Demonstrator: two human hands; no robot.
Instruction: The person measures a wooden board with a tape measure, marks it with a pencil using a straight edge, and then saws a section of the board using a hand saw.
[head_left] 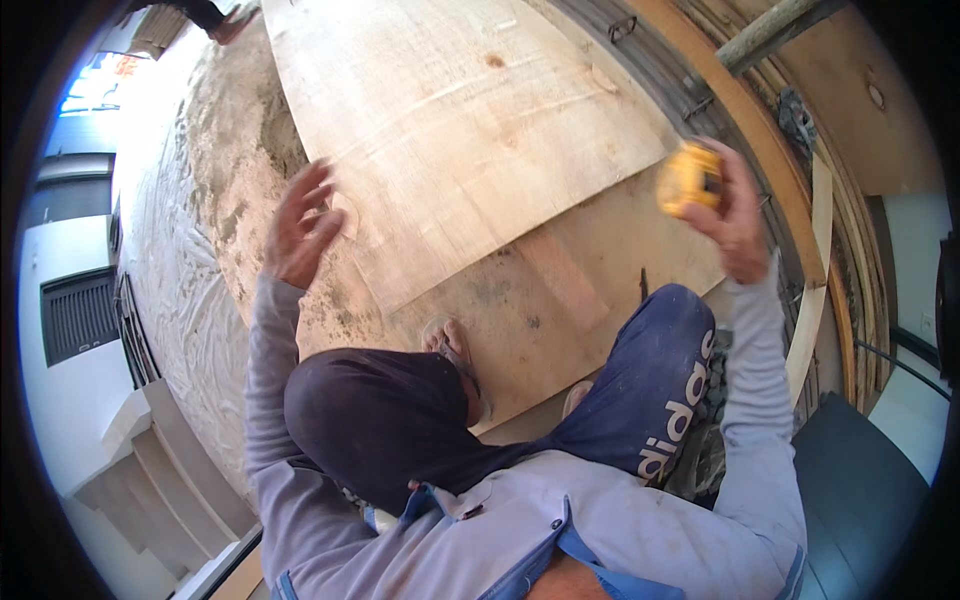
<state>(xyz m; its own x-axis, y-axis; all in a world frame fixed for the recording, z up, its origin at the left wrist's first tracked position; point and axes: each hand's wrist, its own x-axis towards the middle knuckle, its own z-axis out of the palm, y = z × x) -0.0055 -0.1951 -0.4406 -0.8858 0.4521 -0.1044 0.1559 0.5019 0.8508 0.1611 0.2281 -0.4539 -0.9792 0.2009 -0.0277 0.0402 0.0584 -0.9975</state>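
My right hand (738, 222) is closed round a yellow and black tape measure (686, 180), held up near the right corner of a large plywood sheet (470, 130). The tape measure is slightly blurred, and no blade shows. On the other side, my left hand (300, 228) has its fingers apart and holds nothing, over the sheet's left edge. Beneath the front edge of that sheet lies another plywood board (545, 310), dusty and stained, under my sandalled foot (446, 345).
Long timber planks (745, 90) and dark metal bars (650, 60) run along the right. Crumpled plastic sheeting (175, 270) covers the left floor, beside steps (175, 455). Another person's foot (232, 25) shows at the far left. A dark panel (855, 490) lies at lower right.
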